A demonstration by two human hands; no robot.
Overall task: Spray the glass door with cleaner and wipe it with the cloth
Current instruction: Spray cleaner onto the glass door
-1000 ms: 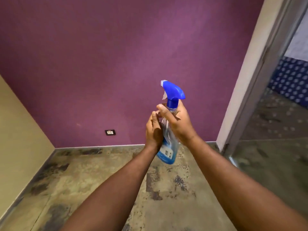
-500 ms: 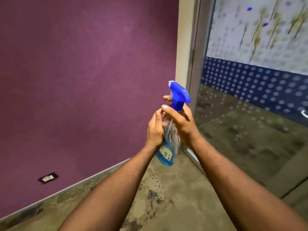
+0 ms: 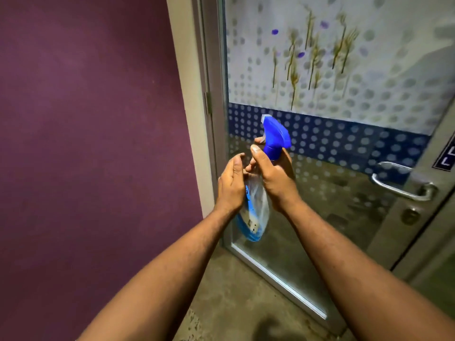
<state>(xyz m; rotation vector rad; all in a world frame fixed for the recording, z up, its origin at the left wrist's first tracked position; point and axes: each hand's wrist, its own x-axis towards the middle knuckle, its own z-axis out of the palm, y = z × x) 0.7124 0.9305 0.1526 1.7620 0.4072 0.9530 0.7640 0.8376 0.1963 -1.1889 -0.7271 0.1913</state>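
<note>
I see one spray bottle [image 3: 253, 212] held upright in front of one glass door [image 3: 320, 193], close to the door's hinge side and near its lower half. The right hand [image 3: 273, 175] wraps the bottle's neck just under the blue trigger head [image 3: 274, 136], thumb curled round the near side; whether a finger is actually on the trigger I cannot tell, as the hand hides it. The left hand [image 3: 231, 185] lies against the bottle's left flank with fingers loosely bent, steadying more than gripping; its fingertips do not close round anything I can make out. The bottle is clear plastic with a blue label and what looks like only a little liquid, so I judge it light, easy to swing, and somewhat squashy in the body. The neck is the stiffest and safest place to hold, and that is where the right hand already has it; the smooth body could slip if wet. The nozzle points up and to the left, not squarely at the glass. The glass itself is rigid, patterned with dots and one dark blue band, and carries one metal lever handle [image 3: 403, 185] at the right. I count two hands, one bottle, one door and no cloth in view. A purple wall [image 3: 93, 143] fills the left side.
</note>
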